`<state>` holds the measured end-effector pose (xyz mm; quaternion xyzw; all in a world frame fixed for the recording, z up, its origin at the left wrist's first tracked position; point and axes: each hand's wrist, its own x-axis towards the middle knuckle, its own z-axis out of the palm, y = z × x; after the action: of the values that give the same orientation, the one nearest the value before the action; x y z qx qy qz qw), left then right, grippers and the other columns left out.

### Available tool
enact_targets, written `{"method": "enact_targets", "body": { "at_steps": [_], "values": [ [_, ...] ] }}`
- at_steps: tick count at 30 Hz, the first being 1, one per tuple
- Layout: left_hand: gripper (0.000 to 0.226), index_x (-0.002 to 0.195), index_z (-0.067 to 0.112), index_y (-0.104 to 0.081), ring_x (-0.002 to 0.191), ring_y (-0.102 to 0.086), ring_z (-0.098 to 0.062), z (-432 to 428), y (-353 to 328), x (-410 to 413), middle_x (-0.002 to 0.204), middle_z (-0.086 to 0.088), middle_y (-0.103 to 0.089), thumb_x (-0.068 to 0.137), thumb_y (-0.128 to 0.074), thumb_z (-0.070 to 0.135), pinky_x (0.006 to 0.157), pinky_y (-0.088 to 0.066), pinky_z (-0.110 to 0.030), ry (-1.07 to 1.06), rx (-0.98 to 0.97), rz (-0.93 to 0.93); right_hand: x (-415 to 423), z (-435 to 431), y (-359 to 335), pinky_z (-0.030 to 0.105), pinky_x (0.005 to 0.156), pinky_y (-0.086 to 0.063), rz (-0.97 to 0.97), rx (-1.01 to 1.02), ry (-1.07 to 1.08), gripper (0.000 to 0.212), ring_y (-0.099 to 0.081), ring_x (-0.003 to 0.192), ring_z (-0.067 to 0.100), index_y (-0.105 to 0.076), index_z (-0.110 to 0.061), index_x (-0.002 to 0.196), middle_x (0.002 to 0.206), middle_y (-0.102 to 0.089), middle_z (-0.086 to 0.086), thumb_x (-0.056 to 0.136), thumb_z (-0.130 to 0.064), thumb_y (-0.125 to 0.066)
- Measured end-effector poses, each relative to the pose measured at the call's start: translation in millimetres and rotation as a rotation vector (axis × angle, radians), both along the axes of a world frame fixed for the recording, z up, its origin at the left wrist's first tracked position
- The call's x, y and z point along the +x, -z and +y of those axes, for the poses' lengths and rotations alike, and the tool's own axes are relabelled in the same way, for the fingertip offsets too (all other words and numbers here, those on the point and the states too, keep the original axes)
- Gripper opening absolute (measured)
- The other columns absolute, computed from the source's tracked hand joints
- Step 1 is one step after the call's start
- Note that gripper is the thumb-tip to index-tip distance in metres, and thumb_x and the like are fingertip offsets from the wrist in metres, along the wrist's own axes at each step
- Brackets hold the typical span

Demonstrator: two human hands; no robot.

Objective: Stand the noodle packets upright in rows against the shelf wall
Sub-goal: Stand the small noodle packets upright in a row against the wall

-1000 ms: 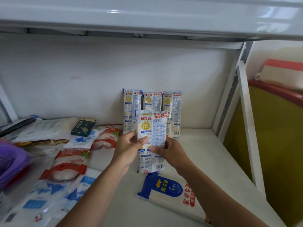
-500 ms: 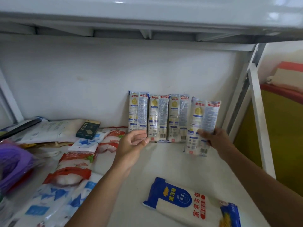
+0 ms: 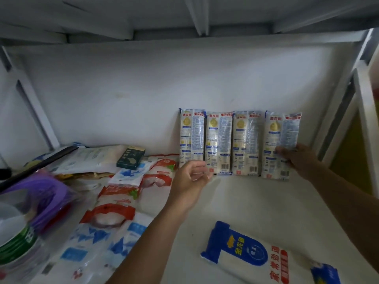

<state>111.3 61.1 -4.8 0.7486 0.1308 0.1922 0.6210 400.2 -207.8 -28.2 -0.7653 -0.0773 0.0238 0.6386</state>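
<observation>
Three pale blue and white noodle packets stand upright side by side against the white shelf wall. A fourth noodle packet stands at the right end of the row, its foot on the shelf floor, and my right hand grips its lower right edge. My left hand hovers with loosely curled fingers in front of the lowest part of the leftmost packet and holds nothing.
A blue and white packet lies flat on the shelf floor in front. Red and white and blue and white bags are heaped at the left, with a dark green box, a purple bag and a bowl. The shelf post stands at the right.
My right hand carried the fourth packet to the right end of the row and set it upright against the wall. My left hand let go of it and stayed near the leftmost packet.
</observation>
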Motion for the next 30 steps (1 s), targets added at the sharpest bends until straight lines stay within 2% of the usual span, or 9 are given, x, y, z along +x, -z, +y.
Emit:
{"method": "enact_targets", "body": {
  "at_steps": [6, 11, 13, 15, 18, 21, 24, 27, 30],
  "values": [
    [0.034, 0.126, 0.024, -0.065, 0.109, -0.066, -0.003, -2.9, -0.4, 0.4, 0.117, 0.011, -0.071, 0.093, -0.074, 0.021, 0.091, -0.051, -0.02, 0.009, 0.009, 0.009, 14.5, 15.1, -1.8, 0.031, 0.063, -0.052, -0.005, -0.039, 0.046, 0.029, -0.068, 0.08, 0.028, -0.066, -0.004, 0.123, 0.098, -0.072, 0.014, 0.096, -0.012, -0.069],
    [0.034, 0.126, 0.025, -0.065, 0.107, -0.066, -0.002, -4.0, -2.1, -0.7, 0.116, 0.012, -0.071, 0.093, -0.074, 0.022, 0.09, -0.05, -0.022, 0.013, 0.019, 0.021, 16.6, 20.3, 4.8, 0.035, 0.061, -0.05, -0.004, -0.057, 0.116, 0.048, -0.063, 0.071, 0.028, -0.07, -0.002, 0.115, 0.099, -0.074, 0.022, 0.082, -0.036, -0.078],
    [0.033, 0.125, 0.025, -0.064, 0.106, -0.065, -0.001, -6.3, -3.4, -1.4, 0.116, 0.012, -0.071, 0.093, -0.074, 0.024, 0.086, -0.049, -0.019, 0.023, 0.026, 0.023, -0.3, 22.8, -2.3, 0.036, 0.066, -0.055, -0.018, -0.061, 0.145, 0.045, -0.065, 0.072, 0.028, -0.066, 0.0, 0.119, 0.101, -0.071, 0.021, 0.085, -0.025, -0.079],
    [0.033, 0.125, 0.025, -0.064, 0.105, -0.064, 0.001, -10.3, -4.9, -3.3, 0.117, 0.011, -0.07, 0.093, -0.074, 0.025, 0.08, -0.048, -0.016, 0.035, 0.043, 0.029, -26.5, 24.7, -8.9, 0.043, 0.076, -0.059, -0.018, -0.068, 0.135, 0.063, -0.068, 0.084, 0.028, -0.051, -0.005, 0.134, 0.115, -0.068, 0.021, 0.081, -0.02, -0.083],
    [0.032, 0.123, 0.023, -0.064, 0.1, -0.063, 0.002, -16.8, -9.2, -8.5, 0.116, 0.008, -0.07, 0.093, -0.074, 0.027, 0.072, -0.047, -0.011, 0.043, 0.049, 0.038, -70.7, 24.0, -14.9, 0.038, 0.077, -0.057, -0.077, -0.093, 0.066, 0.1, -0.07, 0.088, 0.018, -0.032, -0.019, 0.145, 0.122, -0.066, 0.014, 0.067, -0.038, -0.092],
    [0.029, 0.119, 0.023, -0.065, 0.104, -0.065, -0.005, -23.5, -13.5, -15.1, 0.114, 0.007, -0.07, 0.093, -0.074, 0.026, 0.082, -0.051, -0.022, 0.034, 0.057, 0.051, -119.6, 28.3, -22.9, 0.039, 0.094, -0.048, -0.128, -0.273, 0.065, 0.084, -0.059, 0.117, 0.024, -0.022, -0.02, 0.159, 0.134, -0.056, 0.002, 0.093, -0.021, -0.075],
    [0.026, 0.117, 0.025, -0.065, 0.106, -0.065, -0.009, -31.7, -15.7, -27.3, 0.113, 0.008, -0.07, 0.093, -0.074, 0.028, 0.089, -0.053, -0.031, 0.043, 0.075, 0.071, -160.4, 28.9, -22.4, 0.041, 0.107, -0.043, -0.24, -0.43, 0.021, 0.084, -0.049, 0.139, 0.032, -0.027, -0.019, 0.159, 0.156, -0.047, 0.011, 0.091, -0.026, -0.076],
    [0.033, 0.123, 0.023, -0.062, 0.109, -0.064, -0.013, -38.9, -17.5, -44.2, 0.109, 0.011, -0.069, 0.093, -0.074, 0.028, 0.094, -0.052, -0.036, 0.084, 0.095, 0.12, -200.8, 23.5, -19.0, 0.037, 0.106, -0.046, -0.273, -0.575, -0.136, 0.077, -0.05, 0.138, 0.027, -0.036, -0.02, 0.156, 0.155, -0.048, 0.009, 0.091, -0.03, -0.076],
    [0.041, 0.129, 0.024, -0.057, 0.111, -0.063, -0.017, -42.2, -17.3, -60.0, 0.108, 0.012, -0.069, 0.093, -0.074, 0.034, 0.102, -0.05, -0.042, 0.126, 0.117, 0.21, -234.4, 19.7, -18.8, 0.028, 0.095, -0.05, -0.297, -0.764, -0.318, 0.061, -0.059, 0.124, 0.019, -0.05, -0.022, 0.144, 0.138, -0.06, 0.004, 0.091, -0.035, -0.076]
  ]
}}
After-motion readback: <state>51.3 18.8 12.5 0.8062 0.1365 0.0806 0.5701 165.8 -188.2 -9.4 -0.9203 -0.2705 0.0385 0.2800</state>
